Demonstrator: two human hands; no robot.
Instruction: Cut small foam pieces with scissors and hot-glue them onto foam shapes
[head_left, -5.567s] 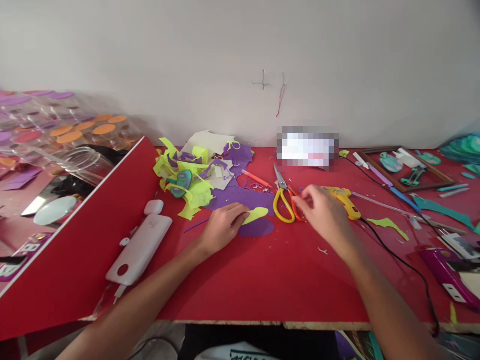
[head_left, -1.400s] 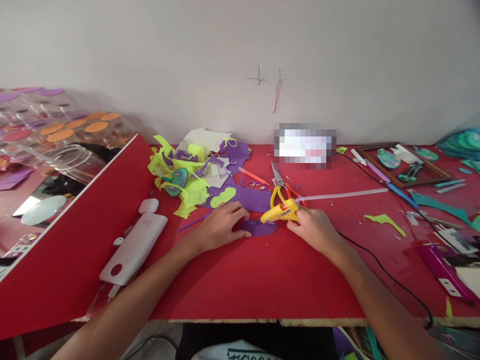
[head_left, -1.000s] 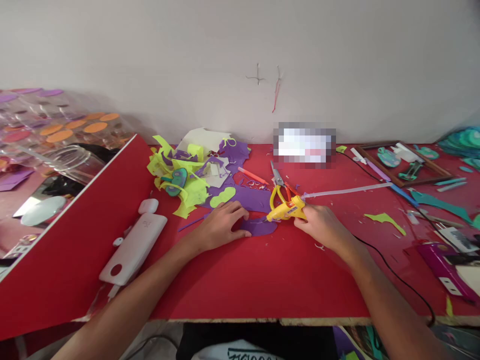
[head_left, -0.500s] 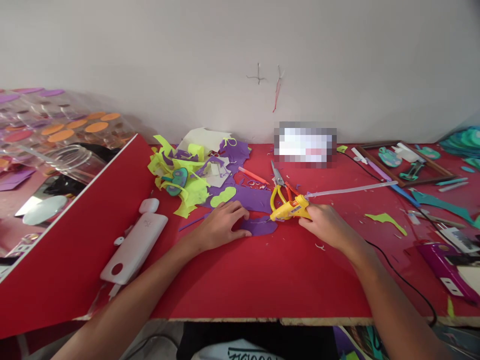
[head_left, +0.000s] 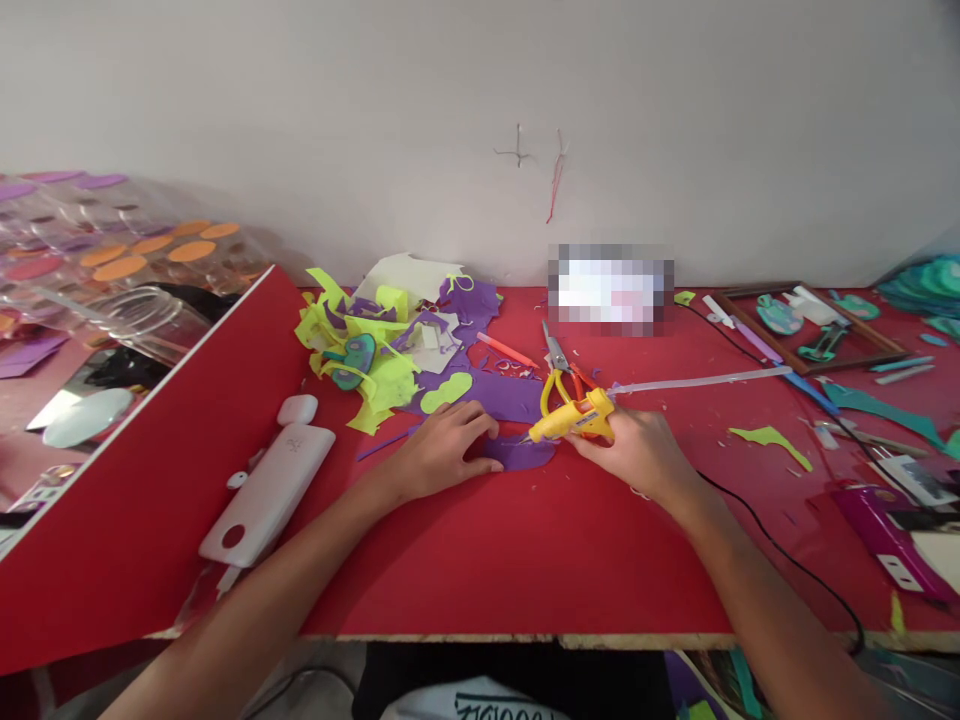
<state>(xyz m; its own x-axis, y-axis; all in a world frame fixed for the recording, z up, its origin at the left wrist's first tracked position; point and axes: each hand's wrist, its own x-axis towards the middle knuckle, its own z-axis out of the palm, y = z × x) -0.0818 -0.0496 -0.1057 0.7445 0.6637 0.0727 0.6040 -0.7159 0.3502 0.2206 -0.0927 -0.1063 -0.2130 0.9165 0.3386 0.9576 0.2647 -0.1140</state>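
Note:
My right hand (head_left: 637, 452) grips a yellow glue gun (head_left: 574, 419) with a clear glue stick (head_left: 697, 381) poking out behind it. Its nozzle points left and down at a small purple foam shape (head_left: 525, 453) lying on the red table (head_left: 525, 540). My left hand (head_left: 442, 450) rests fingers-down on the left end of that purple shape, pinning it flat. A yellow-green foam cutout (head_left: 446, 393) lies on a bigger purple sheet (head_left: 495, 395) just behind my left hand. Yellow-handled scissors (head_left: 561, 372) lie behind the glue gun.
A heap of yellow-green and purple foam scraps (head_left: 375, 345) sits at the back left. A white device (head_left: 270, 480) lies near a tilted red board (head_left: 150, 480). The gun's black cord (head_left: 787, 560) trails right. A wooden frame (head_left: 814, 325) and a purple tool (head_left: 889, 530) sit at the right.
Since 5.6 s ago my right hand picked up the glue gun and my left put down the yellow-green cutout. In the last half second the nozzle moved left and down onto the purple shape.

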